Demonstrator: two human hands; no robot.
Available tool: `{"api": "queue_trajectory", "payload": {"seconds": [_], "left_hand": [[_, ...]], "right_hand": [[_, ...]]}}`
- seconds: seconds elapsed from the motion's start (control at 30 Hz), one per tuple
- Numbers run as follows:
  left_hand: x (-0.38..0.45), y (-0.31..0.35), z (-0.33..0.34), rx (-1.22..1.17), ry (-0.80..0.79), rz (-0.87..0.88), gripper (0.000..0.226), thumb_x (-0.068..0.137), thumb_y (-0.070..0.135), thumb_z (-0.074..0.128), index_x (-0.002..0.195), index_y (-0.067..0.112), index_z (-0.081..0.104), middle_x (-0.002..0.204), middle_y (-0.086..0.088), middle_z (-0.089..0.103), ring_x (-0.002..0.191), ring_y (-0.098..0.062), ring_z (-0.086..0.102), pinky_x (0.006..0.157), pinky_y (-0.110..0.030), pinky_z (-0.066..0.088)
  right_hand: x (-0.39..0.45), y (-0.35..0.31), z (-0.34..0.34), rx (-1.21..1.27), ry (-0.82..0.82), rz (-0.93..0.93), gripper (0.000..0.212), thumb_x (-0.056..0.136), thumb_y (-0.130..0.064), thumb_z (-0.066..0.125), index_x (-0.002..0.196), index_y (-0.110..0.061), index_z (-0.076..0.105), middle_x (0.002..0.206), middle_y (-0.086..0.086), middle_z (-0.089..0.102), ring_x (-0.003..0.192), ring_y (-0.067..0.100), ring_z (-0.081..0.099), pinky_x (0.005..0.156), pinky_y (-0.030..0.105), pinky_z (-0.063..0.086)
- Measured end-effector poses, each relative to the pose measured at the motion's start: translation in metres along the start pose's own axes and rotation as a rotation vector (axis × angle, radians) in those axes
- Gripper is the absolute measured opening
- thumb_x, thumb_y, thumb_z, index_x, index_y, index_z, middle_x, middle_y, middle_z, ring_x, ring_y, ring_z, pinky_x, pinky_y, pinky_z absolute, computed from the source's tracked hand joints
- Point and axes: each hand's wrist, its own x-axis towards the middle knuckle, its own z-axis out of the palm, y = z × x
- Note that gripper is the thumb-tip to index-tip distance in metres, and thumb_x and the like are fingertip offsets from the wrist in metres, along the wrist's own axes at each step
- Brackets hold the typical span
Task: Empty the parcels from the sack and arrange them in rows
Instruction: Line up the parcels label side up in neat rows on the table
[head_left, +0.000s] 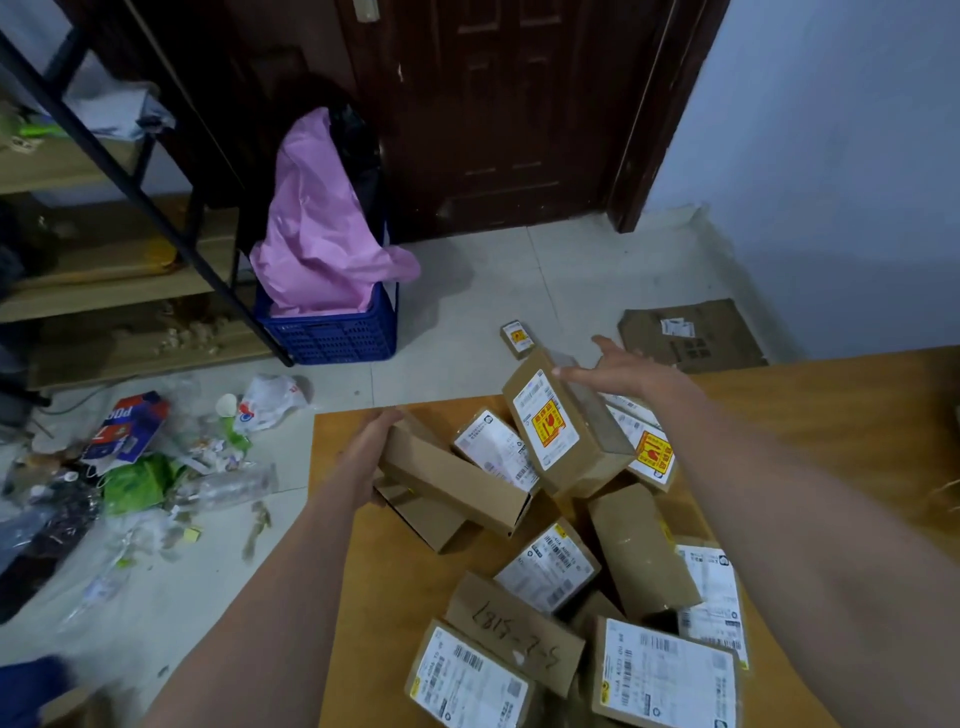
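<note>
- Wooden table (363, 597) took up the lower right of our view, its near-left part bare, its far edge close to the parcels; the sack itself was nowhere we could see.
- Brown cardboard parcels (550, 566) lay on it in a loose heap, tilted and overlapping, some label-up and some plain side up, none yet in rows as far as we could judge.
- Beyond the table a blue crate (332, 332) with a pink bag (317, 234) stood on the tiled floor, and litter (140, 467) was scattered to the left.
- Our left hand (371, 452) was closed around the end of a long plain box (452, 483), which rested across other parcels near the table's far-left corner.
- Our right hand (623, 371) lay open, fingers spread, against the upper far edge of a tilted box with a red-and-yellow sticker (558, 426); it touched the box without closing on it.
- That tilted box leaned on its neighbours, so we judged a push from the open hand could tip it over the far edge.
- One small parcel (517, 339) already sat on the floor past the table, which suggested others could slide off if we dragged the long box out sharply.
</note>
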Motion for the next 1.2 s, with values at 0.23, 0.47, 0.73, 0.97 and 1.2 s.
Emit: {"api": "queue_trajectory", "payload": {"seconds": [0.23, 0.47, 0.73, 0.97, 1.2], "left_hand": [[0.005, 0.009, 0.041, 0.031, 0.015, 0.017, 0.043, 0.08, 0.05, 0.063, 0.119, 0.036, 0.054, 0.124, -0.009, 0.047, 0.11, -0.037, 0.048, 0.086, -0.064, 0.05], [-0.001, 0.011, 0.081, 0.051, 0.025, 0.016, 0.045, 0.075, 0.052, 0.066, 0.115, 0.035, 0.055, 0.126, -0.012, 0.045, 0.107, -0.039, 0.05, 0.07, -0.06, 0.057], [-0.022, 0.013, 0.146, 0.056, -0.045, 0.01, 0.058, 0.07, 0.054, 0.068, 0.121, 0.03, 0.052, 0.127, -0.012, 0.046, 0.106, -0.036, 0.052, 0.076, -0.058, 0.057], [-0.044, 0.007, 0.209, 0.108, -0.113, 0.03, 0.045, 0.086, 0.047, 0.062, 0.123, 0.025, 0.048, 0.112, -0.01, 0.05, 0.103, -0.033, 0.052, 0.082, -0.056, 0.056], [-0.064, 0.007, 0.263, 0.127, -0.176, 0.012, 0.056, 0.086, 0.049, 0.063, 0.131, 0.023, 0.042, 0.109, -0.006, 0.049, 0.107, -0.033, 0.051, 0.088, -0.057, 0.054]], "right_hand": [[0.026, 0.013, -0.003, 0.034, -0.106, -0.027, 0.137, 0.034, -0.103, 0.047, 0.152, -0.047, 0.005, 0.165, 0.004, 0.003, 0.151, 0.032, 0.003, 0.114, 0.064, 0.011], [0.02, 0.041, -0.003, 0.128, -0.057, -0.045, 0.091, 0.078, -0.08, 0.044, 0.154, -0.036, 0.018, 0.163, 0.009, 0.011, 0.149, 0.034, 0.008, 0.116, 0.056, 0.014], [0.052, 0.125, 0.005, 0.238, -0.046, 0.065, 0.125, 0.034, -0.106, 0.035, 0.145, -0.05, 0.026, 0.16, -0.002, 0.027, 0.145, 0.032, 0.026, 0.111, 0.062, 0.023], [0.004, 0.166, -0.021, 0.28, 0.006, 0.066, 0.094, 0.06, -0.095, 0.035, 0.137, -0.042, 0.048, 0.146, 0.0, 0.049, 0.136, 0.032, 0.041, 0.107, 0.061, 0.03], [0.008, 0.223, -0.032, 0.34, 0.049, 0.168, 0.099, 0.057, -0.096, 0.033, 0.136, -0.038, 0.051, 0.146, 0.004, 0.048, 0.135, 0.033, 0.042, 0.108, 0.061, 0.029]]}}
